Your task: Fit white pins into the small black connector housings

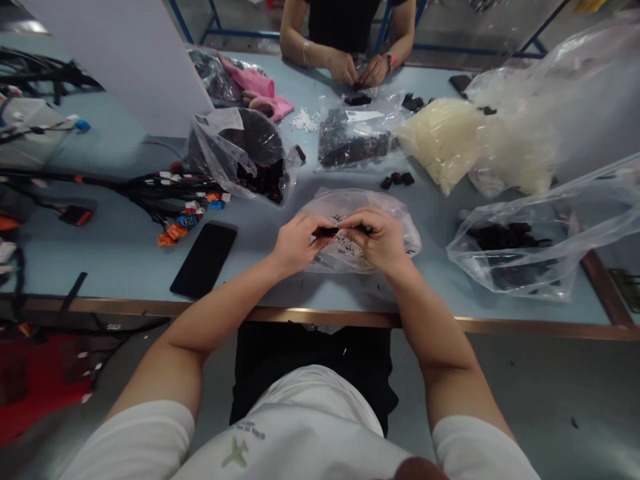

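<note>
My left hand (297, 243) pinches a small black connector (327, 232) between thumb and fingers. Close against it, my right hand (383, 239) is closed, its thumb and forefinger meeting at the connector's end. Something dark shows within the right hand's fingers, too small to name. Both hands hover over an opened clear plastic bag (403, 220) that holds many tiny white and dark pieces (350, 247).
Around lie a black phone (204, 260), a wire harness (135, 190), bags of black parts (270, 177) (510, 243), a bag of cream-coloured pieces (443, 143) and loose black connectors (397, 179). Across the table, a co-worker's hands (357, 70) handle a dark part.
</note>
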Demonstrator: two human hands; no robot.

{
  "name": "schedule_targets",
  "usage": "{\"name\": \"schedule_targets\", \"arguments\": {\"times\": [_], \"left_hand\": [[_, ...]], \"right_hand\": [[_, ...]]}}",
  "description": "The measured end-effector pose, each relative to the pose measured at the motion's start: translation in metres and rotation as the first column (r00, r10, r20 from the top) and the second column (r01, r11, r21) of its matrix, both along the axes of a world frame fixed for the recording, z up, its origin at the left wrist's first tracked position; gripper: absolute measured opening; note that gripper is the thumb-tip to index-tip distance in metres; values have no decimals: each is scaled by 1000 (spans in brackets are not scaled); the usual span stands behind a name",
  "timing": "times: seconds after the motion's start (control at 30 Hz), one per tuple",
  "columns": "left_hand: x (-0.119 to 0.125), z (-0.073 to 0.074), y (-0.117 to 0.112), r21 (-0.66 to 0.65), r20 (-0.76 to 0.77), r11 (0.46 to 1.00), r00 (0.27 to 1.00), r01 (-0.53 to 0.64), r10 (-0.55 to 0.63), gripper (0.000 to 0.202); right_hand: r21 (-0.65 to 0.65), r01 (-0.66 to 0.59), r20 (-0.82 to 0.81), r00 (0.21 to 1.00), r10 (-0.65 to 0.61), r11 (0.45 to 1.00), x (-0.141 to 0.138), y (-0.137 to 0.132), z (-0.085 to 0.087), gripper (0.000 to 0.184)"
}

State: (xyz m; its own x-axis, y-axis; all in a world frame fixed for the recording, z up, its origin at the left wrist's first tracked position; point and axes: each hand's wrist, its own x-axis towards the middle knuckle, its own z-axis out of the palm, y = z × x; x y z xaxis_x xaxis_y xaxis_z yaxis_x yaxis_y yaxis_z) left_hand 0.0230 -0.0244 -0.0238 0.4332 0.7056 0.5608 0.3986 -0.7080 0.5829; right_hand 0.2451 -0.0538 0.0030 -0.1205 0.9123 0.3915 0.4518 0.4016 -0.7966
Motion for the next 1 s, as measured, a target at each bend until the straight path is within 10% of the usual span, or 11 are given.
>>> {"name": "schedule_targets", "arguments": {"times": [0.7,1.0], "left_hand": [[2,-3,-4,93,-21,995,1000,25,-23,17],[5,-5,-9,114,9,992,999,50,-51,19]], "right_hand": [[-107,-102,5,995,103,989,0,0,2,8],[-506,-282,-265,950,164,815,2,6,10,39]]}}
